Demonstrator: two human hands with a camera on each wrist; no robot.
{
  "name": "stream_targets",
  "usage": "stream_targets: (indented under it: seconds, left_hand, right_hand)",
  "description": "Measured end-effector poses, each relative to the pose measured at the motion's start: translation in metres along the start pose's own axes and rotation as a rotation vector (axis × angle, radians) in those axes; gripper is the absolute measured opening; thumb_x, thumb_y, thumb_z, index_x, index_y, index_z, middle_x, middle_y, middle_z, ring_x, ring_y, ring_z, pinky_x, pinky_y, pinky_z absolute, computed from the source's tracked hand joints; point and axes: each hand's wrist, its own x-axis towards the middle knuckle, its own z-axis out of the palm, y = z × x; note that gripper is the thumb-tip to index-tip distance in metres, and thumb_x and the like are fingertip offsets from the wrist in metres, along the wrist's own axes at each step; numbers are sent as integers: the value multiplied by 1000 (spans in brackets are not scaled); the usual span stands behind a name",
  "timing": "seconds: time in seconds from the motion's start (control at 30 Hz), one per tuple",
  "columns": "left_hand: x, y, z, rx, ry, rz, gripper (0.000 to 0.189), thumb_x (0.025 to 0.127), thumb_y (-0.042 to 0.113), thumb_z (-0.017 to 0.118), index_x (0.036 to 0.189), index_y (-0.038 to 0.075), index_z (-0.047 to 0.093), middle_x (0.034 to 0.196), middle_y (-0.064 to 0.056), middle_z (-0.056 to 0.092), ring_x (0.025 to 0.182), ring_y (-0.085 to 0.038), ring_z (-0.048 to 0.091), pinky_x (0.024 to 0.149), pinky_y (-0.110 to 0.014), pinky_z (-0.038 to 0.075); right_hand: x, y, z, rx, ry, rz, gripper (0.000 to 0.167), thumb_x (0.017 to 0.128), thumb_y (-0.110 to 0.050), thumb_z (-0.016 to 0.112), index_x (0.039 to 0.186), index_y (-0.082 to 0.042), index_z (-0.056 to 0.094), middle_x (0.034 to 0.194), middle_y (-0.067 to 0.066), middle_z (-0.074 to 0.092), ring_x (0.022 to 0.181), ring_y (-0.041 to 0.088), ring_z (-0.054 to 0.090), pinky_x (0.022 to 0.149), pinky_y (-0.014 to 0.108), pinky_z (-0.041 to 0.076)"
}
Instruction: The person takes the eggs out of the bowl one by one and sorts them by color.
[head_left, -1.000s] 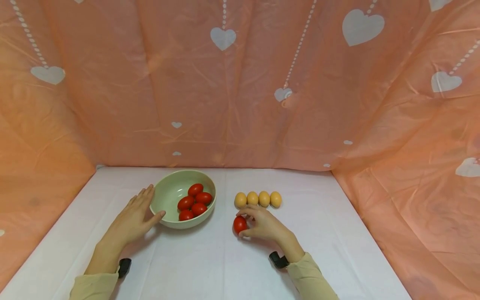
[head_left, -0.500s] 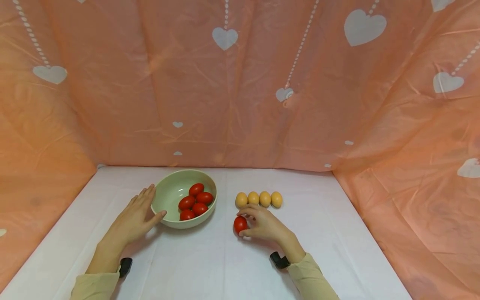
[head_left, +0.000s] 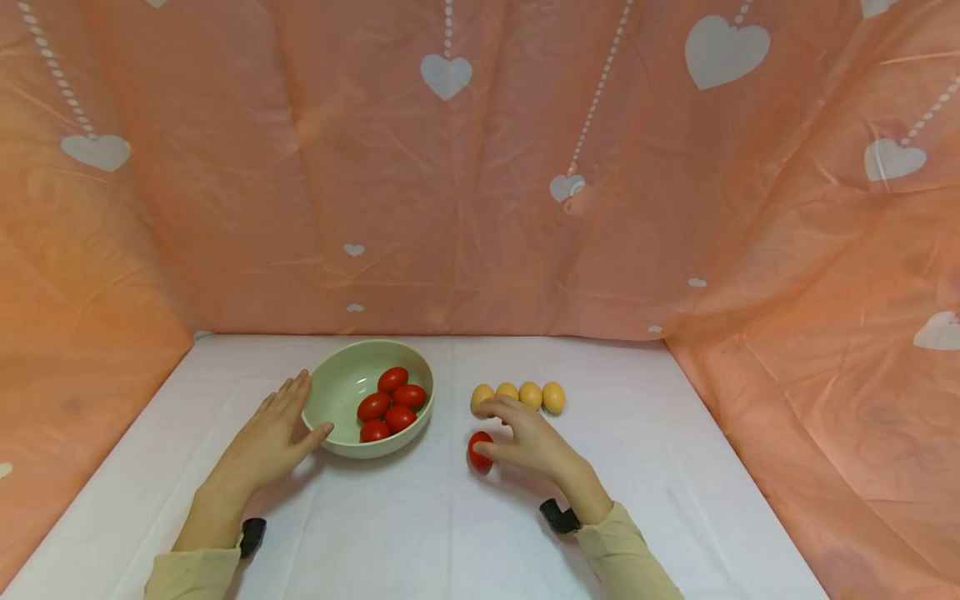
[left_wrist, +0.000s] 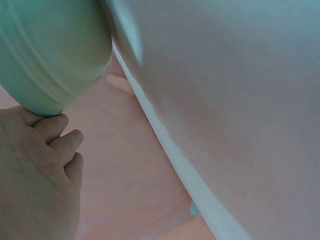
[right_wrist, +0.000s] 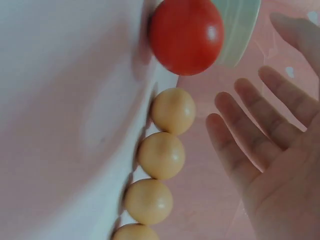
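My left hand (head_left: 262,446) rests against the left side of a pale green bowl (head_left: 318,429), thumb at its near rim and fingers spread along the side. Its fingertips touch the bowl's outer wall in the left wrist view. Inside the bowl lie several glossy red egg-shaped pieces (head_left: 374,407). Just right of the bowl another red egg-shaped piece (right_wrist: 186,35) sits on the table. My right hand (head_left: 528,442) hovers over and beside that piece, fingers spread and holding nothing, the thumb in front of it in the head view.
Several yellow egg-shaped pieces (head_left: 553,397) stand in a row behind my right hand, the left ones partly covered by its fingers. White cloth covers the table (head_left: 375,533). An orange curtain with hearts (head_left: 495,250) closes off the back and sides.
My right hand has let go of the red egg-shaped piece on the table; its fingers have lifted and spread. The left hand and the bowl stay where they were.
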Motion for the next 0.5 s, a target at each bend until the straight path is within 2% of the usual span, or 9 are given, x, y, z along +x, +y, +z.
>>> stream_targets:
  seconds: [0.1, 0.23, 0.37, 0.5]
  left_hand:
    - [-1, -1, -1, 0, 0, -3, 91, 102, 47, 62, 158, -14, 25, 165, -34, 24, 150, -53, 26, 123, -64, 21]
    - [-1, -3, -1, 4, 0, -6, 91, 102, 48, 62, 159, -13, 24, 165, -34, 23, 150, -53, 26, 123, -64, 21]
    - [0, -3, -1, 6, 0, -4, 91, 102, 48, 62, 159, -12, 24, 165, -33, 24, 150, -53, 26, 124, -64, 21]
    - [0, -2, 0, 5, -2, -4, 91, 102, 48, 62, 159, -12, 24, 165, -33, 24, 150, -53, 26, 124, -63, 21]
  right_hand:
    - [7, -3, -2, 0, 19, -39, 41, 92, -19, 81, 130, -8, 67, 127, 10, 67, 117, 29, 62, 104, 43, 53]
    - [19, -9, -7, -32, 27, -67, 43, 94, -20, 79, 134, -9, 66, 136, 8, 64, 121, 28, 63, 105, 44, 54]
    - [33, -16, -13, -36, 6, -87, 44, 95, -19, 77, 136, -9, 64, 138, 7, 64, 118, 29, 66, 99, 46, 57]
    - [48, -19, -14, -59, -19, -116, 46, 95, -18, 77, 138, -8, 64, 137, 7, 65, 113, 26, 68, 97, 41, 59]
